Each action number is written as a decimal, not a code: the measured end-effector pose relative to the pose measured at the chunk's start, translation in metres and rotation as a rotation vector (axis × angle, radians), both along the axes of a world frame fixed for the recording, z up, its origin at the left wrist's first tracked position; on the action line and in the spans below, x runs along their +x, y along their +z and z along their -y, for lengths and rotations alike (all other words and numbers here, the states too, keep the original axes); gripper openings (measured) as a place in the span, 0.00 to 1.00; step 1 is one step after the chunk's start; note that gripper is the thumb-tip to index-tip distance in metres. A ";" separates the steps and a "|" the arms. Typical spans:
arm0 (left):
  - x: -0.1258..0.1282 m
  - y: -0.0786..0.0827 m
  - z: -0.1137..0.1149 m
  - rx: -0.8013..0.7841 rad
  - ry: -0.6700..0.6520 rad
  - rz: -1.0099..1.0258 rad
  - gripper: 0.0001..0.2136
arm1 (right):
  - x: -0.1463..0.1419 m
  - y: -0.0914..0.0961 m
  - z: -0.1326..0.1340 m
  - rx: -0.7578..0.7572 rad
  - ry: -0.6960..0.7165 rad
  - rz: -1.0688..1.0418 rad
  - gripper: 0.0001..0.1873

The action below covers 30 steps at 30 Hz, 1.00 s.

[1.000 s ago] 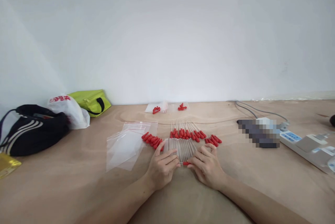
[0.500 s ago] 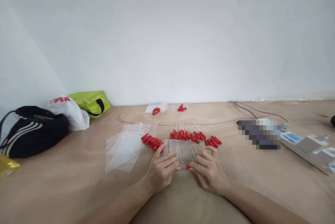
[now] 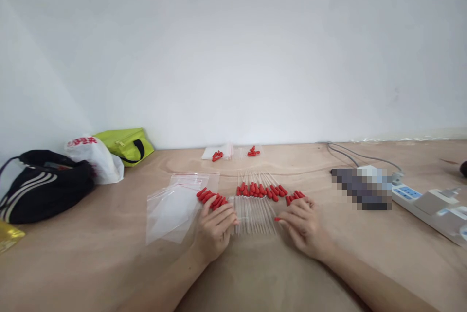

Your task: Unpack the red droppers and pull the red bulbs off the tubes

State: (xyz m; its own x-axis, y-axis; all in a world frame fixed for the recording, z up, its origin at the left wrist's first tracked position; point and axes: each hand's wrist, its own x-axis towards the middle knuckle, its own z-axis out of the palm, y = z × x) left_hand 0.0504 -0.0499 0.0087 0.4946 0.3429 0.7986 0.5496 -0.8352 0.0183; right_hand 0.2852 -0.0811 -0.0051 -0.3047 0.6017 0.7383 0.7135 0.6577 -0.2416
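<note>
My left hand (image 3: 216,228) pinches a thin glass dropper tube (image 3: 243,218), whose end points right. In my right hand (image 3: 303,224) is a red rubber bulb (image 3: 278,218), its tip showing past the fingers. A gap separates tube and bulb. Between and beyond the hands lies a row of bare glass tubes (image 3: 254,215). Behind that row are several droppers with red bulbs (image 3: 257,189) fitted, their tubes pointing to the wall. Loose red bulbs (image 3: 209,197) lie by my left fingers, and more red bulbs (image 3: 296,196) lie behind my right hand, partly covered by it.
Clear zip bags (image 3: 171,210) lie at left. Near the wall are small bags with red bulbs (image 3: 218,156). A black bag (image 3: 47,190), a white plastic bag (image 3: 93,156) and a green bag (image 3: 126,144) stand far left. At right are a blurred dark object (image 3: 359,188) and a power strip (image 3: 423,200).
My hands have moved apart and slightly away from me. The red bulb, close to the tube's end before, is now well to its right. The row of bare tubes is more exposed.
</note>
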 end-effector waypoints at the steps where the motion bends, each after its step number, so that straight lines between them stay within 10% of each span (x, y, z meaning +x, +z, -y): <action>1: -0.002 0.000 -0.002 -0.015 0.026 0.004 0.08 | 0.005 0.000 -0.003 -0.010 -0.027 -0.033 0.09; 6: 0.003 -0.008 -0.007 -0.089 0.086 -0.029 0.10 | 0.023 -0.006 -0.024 -0.123 -0.069 -0.264 0.14; 16: 0.024 -0.010 -0.014 -0.067 0.043 -0.031 0.17 | 0.059 0.009 -0.068 -0.587 -0.593 -0.259 0.11; 30: 0.040 -0.005 -0.006 -0.187 -0.066 -0.269 0.05 | 0.047 0.012 -0.073 -0.700 -0.638 -0.036 0.14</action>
